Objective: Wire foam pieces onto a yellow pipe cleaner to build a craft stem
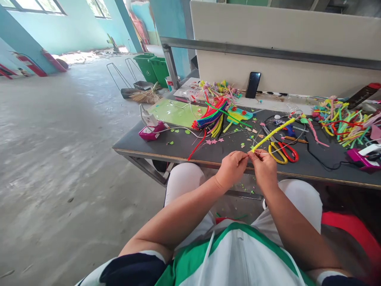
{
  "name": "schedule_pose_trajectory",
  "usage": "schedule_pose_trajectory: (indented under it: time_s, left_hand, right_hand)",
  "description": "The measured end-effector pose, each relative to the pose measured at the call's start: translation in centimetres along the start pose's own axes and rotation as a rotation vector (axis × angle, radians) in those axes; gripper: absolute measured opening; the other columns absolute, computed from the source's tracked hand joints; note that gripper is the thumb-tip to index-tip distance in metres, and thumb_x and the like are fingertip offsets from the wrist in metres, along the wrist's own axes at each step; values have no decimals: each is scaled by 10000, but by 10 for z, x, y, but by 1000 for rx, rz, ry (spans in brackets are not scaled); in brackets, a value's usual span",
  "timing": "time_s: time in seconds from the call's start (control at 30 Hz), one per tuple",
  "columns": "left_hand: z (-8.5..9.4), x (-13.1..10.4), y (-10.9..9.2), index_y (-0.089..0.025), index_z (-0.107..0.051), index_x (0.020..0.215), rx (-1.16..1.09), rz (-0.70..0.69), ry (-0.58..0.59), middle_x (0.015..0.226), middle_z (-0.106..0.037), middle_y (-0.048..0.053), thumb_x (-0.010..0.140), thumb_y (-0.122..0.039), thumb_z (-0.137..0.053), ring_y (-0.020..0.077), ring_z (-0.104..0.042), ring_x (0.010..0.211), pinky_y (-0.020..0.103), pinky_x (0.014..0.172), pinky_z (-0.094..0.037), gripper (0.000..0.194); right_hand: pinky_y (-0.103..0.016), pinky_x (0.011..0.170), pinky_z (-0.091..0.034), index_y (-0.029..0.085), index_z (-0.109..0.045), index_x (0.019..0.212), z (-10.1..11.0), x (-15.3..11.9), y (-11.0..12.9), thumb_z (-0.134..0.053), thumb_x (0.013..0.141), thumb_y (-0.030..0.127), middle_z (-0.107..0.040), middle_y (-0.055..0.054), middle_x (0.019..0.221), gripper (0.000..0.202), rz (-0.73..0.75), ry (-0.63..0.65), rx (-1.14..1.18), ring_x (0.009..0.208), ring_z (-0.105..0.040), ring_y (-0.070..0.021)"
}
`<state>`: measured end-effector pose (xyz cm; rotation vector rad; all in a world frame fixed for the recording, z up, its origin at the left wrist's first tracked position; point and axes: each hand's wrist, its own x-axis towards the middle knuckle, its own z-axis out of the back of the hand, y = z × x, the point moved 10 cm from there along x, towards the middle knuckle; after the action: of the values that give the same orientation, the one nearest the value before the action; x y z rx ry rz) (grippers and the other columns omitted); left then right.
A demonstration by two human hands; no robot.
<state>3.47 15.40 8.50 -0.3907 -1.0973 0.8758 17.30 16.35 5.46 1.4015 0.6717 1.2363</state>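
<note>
A fuzzy yellow stem (pixel 274 133) slants up and right from my right hand (pixel 264 169), whose thumb and fingers pinch its lower end. My left hand (pixel 232 170) is closed in a pinch at the same spot, its fingertips meeting the right ones; what it grips is too small to make out. Just right of my hands lie scissors with yellow handles (pixel 277 153) and another pair with red handles (pixel 289 152). Behind my hands rests a bundle of colored stems (pixel 211 117), with a green stem across it. A single red stem (pixel 197 146) reaches the table's front edge.
The dark table (pixel 175 149) holds a green board (pixel 178 113), magenta power sockets (pixel 152 132), paper scraps and a mixed pile of stems (pixel 342 123) at right. A phone (pixel 253 84) leans on the back panel. Green bins (pixel 159 71) stand on the floor.
</note>
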Motion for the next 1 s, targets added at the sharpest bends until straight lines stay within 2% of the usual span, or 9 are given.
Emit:
schedule_pose_trajectory:
  time_s: [0.13, 0.33, 0.5, 0.63, 0.8, 1.0]
  left_hand:
    - [-2, 2, 15, -180, -662, 757, -117, 157, 65, 666, -652, 9, 817, -206, -541, 120, -587, 634, 222, 623, -451, 138]
    - [-13, -5, 33, -152, -622, 756, -583, 440, 99, 623, -620, 1, 804, -281, -572, 121, -601, 561, 228, 551, -480, 147]
    - [-19, -7, 28, -131, -597, 714, -867, 485, 124, 592, -588, -8, 782, -291, -624, 102, -577, 522, 233, 545, -486, 176]
    - [-32, -12, 33, -119, -592, 729, -1065, 573, 163, 626, -603, 5, 771, -323, -652, 101, -582, 509, 238, 527, -490, 217]
    - [-49, -20, 37, -101, -599, 745, -1230, 709, 278, 671, -622, 28, 728, -325, -705, 105, -592, 513, 238, 516, -498, 249]
    - [-55, -25, 25, -96, -606, 772, -1371, 748, 411, 723, -624, 40, 741, -285, -701, 80, -579, 538, 188, 498, -476, 214]
  right_hand:
    - [-340, 721, -459, 183, -676, 812, 2, -2, 8, -638, 767, 395, -688, -49, 793, 221, 59, 3, -106, 774, -605, -215]
    - [-318, 693, -458, 190, -693, 797, -5, 0, 7, -650, 757, 347, -686, -24, 758, 168, 51, 63, 22, 724, -602, -189]
    - [-291, 663, -450, 199, -693, 758, -8, 3, 3, -686, 720, 306, -680, -2, 716, 114, 9, 92, 174, 684, -584, -163]
    - [-278, 655, -449, 191, -687, 747, -9, 2, 5, -684, 719, 293, -672, -2, 709, 106, -12, 106, 198, 675, -573, -153]
    - [-271, 619, -453, 206, -690, 740, -13, 2, 6, -684, 721, 284, -655, 3, 692, 81, -32, 159, 245, 635, -567, -143]
    - [-267, 525, -478, 242, -696, 715, -20, 2, 9, -727, 684, 289, -617, -7, 822, 65, -59, 261, 384, 633, -553, -133]
